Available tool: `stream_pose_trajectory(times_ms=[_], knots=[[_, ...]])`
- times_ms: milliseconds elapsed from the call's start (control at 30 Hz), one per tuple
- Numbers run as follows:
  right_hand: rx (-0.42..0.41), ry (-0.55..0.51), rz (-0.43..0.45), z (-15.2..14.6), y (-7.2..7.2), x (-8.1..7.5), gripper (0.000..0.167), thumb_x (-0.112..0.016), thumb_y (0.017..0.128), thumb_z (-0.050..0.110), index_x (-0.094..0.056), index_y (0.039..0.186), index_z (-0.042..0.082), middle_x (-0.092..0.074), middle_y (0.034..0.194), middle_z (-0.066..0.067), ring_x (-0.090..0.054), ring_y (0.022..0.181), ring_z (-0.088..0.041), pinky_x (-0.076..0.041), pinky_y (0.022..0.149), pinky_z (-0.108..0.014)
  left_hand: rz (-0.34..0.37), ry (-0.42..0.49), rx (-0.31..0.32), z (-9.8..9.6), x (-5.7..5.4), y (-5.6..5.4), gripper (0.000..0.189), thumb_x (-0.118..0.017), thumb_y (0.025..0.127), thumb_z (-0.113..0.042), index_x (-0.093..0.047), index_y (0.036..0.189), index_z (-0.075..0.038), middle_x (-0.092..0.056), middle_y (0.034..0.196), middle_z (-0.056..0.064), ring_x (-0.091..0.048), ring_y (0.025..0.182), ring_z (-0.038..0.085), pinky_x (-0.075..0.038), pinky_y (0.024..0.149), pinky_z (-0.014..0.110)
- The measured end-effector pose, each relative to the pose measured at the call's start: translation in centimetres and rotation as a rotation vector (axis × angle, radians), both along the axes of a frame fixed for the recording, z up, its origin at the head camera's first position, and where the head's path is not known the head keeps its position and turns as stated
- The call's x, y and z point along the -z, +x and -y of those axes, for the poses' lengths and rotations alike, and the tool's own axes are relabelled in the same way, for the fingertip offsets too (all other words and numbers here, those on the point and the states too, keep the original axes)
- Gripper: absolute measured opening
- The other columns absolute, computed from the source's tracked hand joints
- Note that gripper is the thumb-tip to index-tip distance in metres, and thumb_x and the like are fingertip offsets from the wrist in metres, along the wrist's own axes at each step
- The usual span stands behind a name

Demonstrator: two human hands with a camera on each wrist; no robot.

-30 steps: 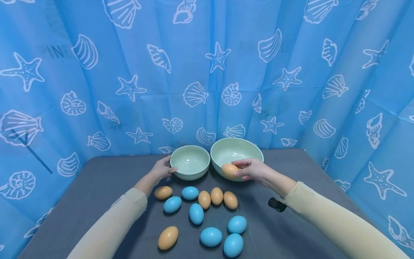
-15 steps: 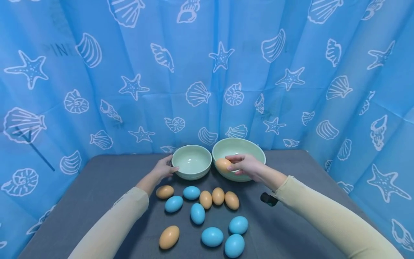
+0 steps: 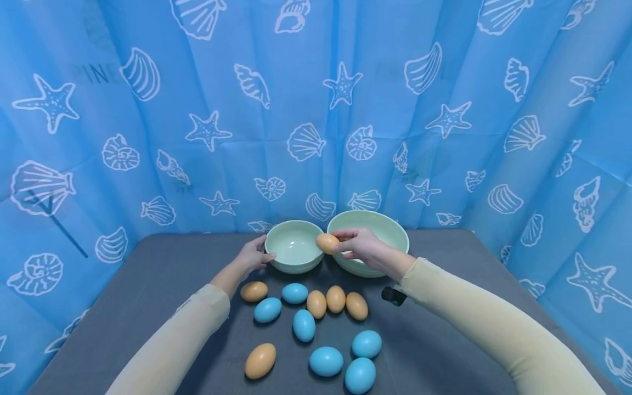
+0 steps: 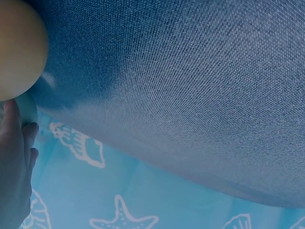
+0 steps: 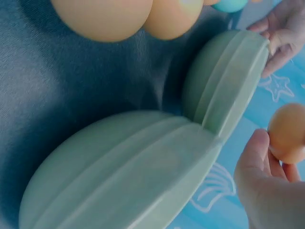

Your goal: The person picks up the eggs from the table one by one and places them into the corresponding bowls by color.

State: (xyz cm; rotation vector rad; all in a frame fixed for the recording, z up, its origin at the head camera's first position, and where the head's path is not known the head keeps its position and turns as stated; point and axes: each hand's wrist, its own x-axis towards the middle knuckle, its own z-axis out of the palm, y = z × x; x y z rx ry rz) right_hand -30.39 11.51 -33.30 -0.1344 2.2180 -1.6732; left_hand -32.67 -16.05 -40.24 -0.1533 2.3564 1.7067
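In the head view my right hand [image 3: 364,246] pinches a brown egg [image 3: 327,243] between thumb and fingers. The egg overlaps the right rim of the smaller pale green bowl [image 3: 294,269]. My left hand [image 3: 250,257] grips that bowl's left side, thumb over the rim. To its right stands the larger pale green bowl [image 3: 380,219], partly hidden behind my right hand; the right wrist view shows the bowls' rims meeting, with the held egg [image 5: 287,133] raised above them. Inside the smaller bowl only bare green surface shows.
Several brown eggs [image 3: 260,361] and blue eggs [image 3: 326,361] lie loose on the grey cloth-covered table [image 3: 168,285] in front of the bowls. A blue curtain [image 3: 296,109] with shell prints hangs right behind the table. A small black device [image 3: 393,296] shows beneath my right sleeve.
My right hand has carried the brown egg leftward and slightly up, from in front of the larger bowl to the smaller bowl's right rim. The left hand keeps its grip.
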Motion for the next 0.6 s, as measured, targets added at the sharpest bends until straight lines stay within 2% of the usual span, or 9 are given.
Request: stream_pose_trajectory(times_ms=[267, 600], knots=[[-0.025, -0.004, 0.012, 1.7, -0.5, 0.3, 0.049, -0.062, 0.093, 0.0, -0.049, 0.14, -0.001, -0.047, 0.143, -0.021, -0.051, 0.124, -0.033, -0.04, 0.104, -0.049, 0.002, 0.01, 0.007, -0.1, -0.1, 0.1, 0.074, -0.06, 0.097, -0.005, -0.015, 0.155, -0.002, -0.015, 0.156, 0.027, -0.03, 0.138, 0.042, -0.044, 0.1, 0.049], [-0.004, 0.006, -0.003, 3.4, -1.6, 0.8, 0.048, -0.063, 0.092, -0.003, -0.05, 0.138, -0.004, -0.048, 0.141, -0.023, -0.052, 0.123, -0.033, -0.045, 0.1, -0.045, -0.004, 0.016, 0.007, 0.1, 0.0, 0.0, 0.073, -0.059, 0.097, -0.004, -0.015, 0.155, -0.002, -0.016, 0.156, 0.027, -0.032, 0.137, 0.042, -0.045, 0.099, 0.049]])
